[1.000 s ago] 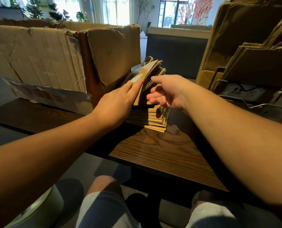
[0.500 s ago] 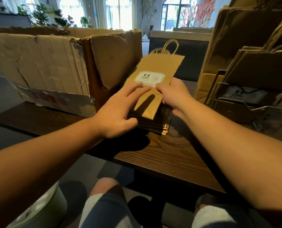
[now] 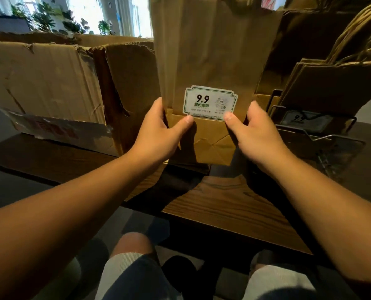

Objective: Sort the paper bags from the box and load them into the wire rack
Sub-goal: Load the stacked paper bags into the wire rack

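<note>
A flat brown paper bag (image 3: 210,53) with a white "9.9" label stands upright in front of me, its folded bottom end low. My left hand (image 3: 158,131) grips its lower left edge, thumb on the front. On the lower right edge my right hand (image 3: 258,133) holds it the same way. Beneath the bag, a stack of more flat bags (image 3: 189,166) lies on the table, mostly hidden. The torn cardboard box (image 3: 50,83) stands to the left. To the right, the wire rack (image 3: 323,135) holds several upright bags (image 3: 336,87).
The dark wooden table (image 3: 230,204) has its front edge close to my knees. Tall bags with twisted paper handles (image 3: 357,35) rise at the back right. Plants and bright windows are far behind the box.
Both hands lifted one labelled bag off the stack and raised it upright toward the camera. It lay tilted on the stack half a second ago.
</note>
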